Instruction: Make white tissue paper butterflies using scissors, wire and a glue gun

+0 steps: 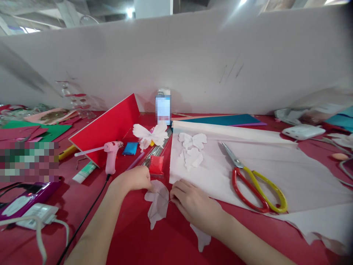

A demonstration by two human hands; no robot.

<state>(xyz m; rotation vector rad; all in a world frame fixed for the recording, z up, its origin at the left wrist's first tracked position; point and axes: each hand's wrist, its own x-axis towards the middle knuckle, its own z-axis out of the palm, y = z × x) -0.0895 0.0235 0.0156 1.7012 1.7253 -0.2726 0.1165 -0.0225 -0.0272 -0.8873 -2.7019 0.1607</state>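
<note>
Between my two hands is a white, wing-shaped paper piece (158, 209), lying over the red table. My left hand (138, 179) is closed, thumb and finger pinching the upper edge of this piece. My right hand (197, 206) is closed with the fingertips together on the end of a thin wire (165, 199) that runs across the paper. Another cut paper piece (202, 239) shows partly from under my right hand. Beyond my hands are a white paper butterfly (151, 136), a red packet (156, 165) and a bundle of thin wires (158, 150).
Scissors (238, 163) with red and yellow handles lie on a white paper sheet (217, 176), beside cut paper pieces (193, 145). To the left are a pink glue gun (111, 158) with a black cord and a propped red board (110, 127). A phone (163, 108) stands against the wall.
</note>
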